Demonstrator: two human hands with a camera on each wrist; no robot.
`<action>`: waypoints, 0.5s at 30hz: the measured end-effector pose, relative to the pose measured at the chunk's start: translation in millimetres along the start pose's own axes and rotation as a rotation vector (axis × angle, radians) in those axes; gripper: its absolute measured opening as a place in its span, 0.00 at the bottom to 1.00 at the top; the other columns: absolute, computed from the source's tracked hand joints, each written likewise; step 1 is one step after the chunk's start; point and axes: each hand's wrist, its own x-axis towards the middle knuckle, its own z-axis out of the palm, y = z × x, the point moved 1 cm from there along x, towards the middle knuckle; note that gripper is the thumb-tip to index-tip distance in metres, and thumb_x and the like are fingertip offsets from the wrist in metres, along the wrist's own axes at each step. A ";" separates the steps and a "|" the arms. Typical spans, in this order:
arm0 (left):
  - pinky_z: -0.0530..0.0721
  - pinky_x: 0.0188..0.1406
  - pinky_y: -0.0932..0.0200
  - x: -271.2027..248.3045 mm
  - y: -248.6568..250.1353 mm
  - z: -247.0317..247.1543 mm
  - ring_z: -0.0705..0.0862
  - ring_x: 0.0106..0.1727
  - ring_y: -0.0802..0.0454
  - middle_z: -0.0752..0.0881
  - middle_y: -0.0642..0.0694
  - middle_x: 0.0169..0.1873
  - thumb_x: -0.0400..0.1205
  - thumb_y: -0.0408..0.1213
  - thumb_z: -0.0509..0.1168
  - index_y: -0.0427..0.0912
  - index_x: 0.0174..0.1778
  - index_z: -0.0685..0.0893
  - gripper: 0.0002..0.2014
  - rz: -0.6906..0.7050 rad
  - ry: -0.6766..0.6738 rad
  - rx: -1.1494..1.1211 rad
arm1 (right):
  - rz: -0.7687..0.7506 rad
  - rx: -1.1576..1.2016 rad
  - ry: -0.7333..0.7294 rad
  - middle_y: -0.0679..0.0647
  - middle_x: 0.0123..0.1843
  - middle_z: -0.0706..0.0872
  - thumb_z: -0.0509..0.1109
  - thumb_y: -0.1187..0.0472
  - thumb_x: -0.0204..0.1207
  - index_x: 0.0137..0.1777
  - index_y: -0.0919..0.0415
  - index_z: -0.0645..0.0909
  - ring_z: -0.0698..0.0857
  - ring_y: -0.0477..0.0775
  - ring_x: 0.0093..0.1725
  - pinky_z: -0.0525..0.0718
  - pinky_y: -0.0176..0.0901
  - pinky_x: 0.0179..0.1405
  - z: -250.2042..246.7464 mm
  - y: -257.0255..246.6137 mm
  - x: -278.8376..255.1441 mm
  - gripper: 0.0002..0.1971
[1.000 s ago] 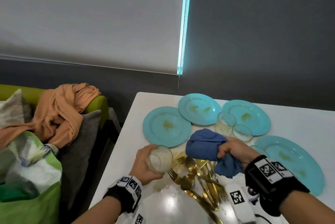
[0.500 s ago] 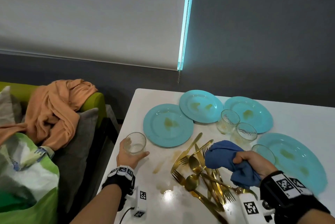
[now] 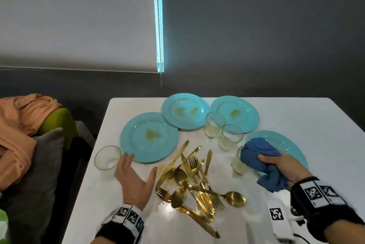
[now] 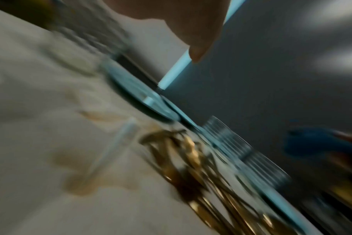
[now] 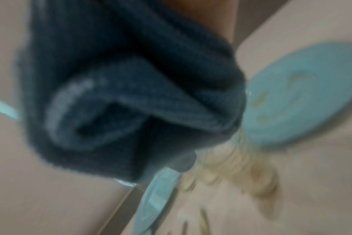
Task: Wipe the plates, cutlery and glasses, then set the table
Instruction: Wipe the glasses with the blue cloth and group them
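Several turquoise plates with yellowish smears lie on the white table (image 3: 316, 125); the nearest-left plate (image 3: 149, 137) is beside a clear glass (image 3: 107, 158) standing near the left edge. My left hand (image 3: 136, 176) hovers just right of that glass, fingers spread, holding nothing. A heap of gold cutlery (image 3: 193, 182) lies in the middle. My right hand (image 3: 284, 166) grips a bunched blue cloth (image 3: 260, 157) (image 5: 131, 103) over the right plate (image 3: 284, 143), next to a smeared glass (image 3: 237, 162). Two more glasses (image 3: 230, 139) stand behind.
A sofa with a grey cushion (image 3: 37, 174), green armrest (image 3: 57, 123) and orange garment (image 3: 21, 121) sits left of the table. Yellowish spill marks (image 4: 86, 182) stain the table near the cutlery. A dark wall and window blind stand behind.
My left hand carried the glass left, set it down near the table's left edge and let go. My right hand moved right with the blue cloth, over the right plate.
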 end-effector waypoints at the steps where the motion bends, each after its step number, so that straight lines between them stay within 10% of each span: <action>1: 0.62 0.76 0.43 -7.0 13.6 18.0 0.64 0.72 0.44 0.70 0.35 0.71 0.67 0.60 0.64 0.32 0.70 0.72 0.42 0.094 -0.107 -0.003 | -0.034 -0.006 0.016 0.60 0.34 0.82 0.66 0.71 0.76 0.51 0.67 0.79 0.82 0.51 0.25 0.79 0.35 0.20 -8.5 -2.6 5.3 0.05; 4: 0.71 0.73 0.57 -23.2 60.1 75.5 0.69 0.65 0.59 0.72 0.49 0.66 0.75 0.45 0.71 0.41 0.71 0.71 0.30 0.257 -0.477 0.004 | -0.058 -0.036 0.052 0.65 0.54 0.84 0.67 0.76 0.73 0.63 0.68 0.78 0.82 0.58 0.47 0.79 0.41 0.36 -30.1 -3.4 27.2 0.18; 8: 0.68 0.75 0.60 -45.8 111.1 153.9 0.68 0.75 0.53 0.66 0.48 0.75 0.71 0.50 0.75 0.47 0.77 0.62 0.41 0.133 -0.807 0.047 | -0.112 -0.188 0.061 0.60 0.48 0.83 0.69 0.78 0.71 0.57 0.65 0.82 0.80 0.55 0.43 0.78 0.36 0.32 -47.5 -10.3 45.1 0.16; 15: 0.71 0.67 0.66 -48.6 134.4 236.7 0.71 0.74 0.52 0.70 0.49 0.75 0.57 0.40 0.84 0.45 0.81 0.57 0.58 -0.146 -0.863 -0.074 | -0.179 -0.477 -0.078 0.50 0.33 0.83 0.71 0.73 0.70 0.37 0.58 0.80 0.80 0.50 0.37 0.75 0.23 0.22 -63.2 -8.3 73.1 0.09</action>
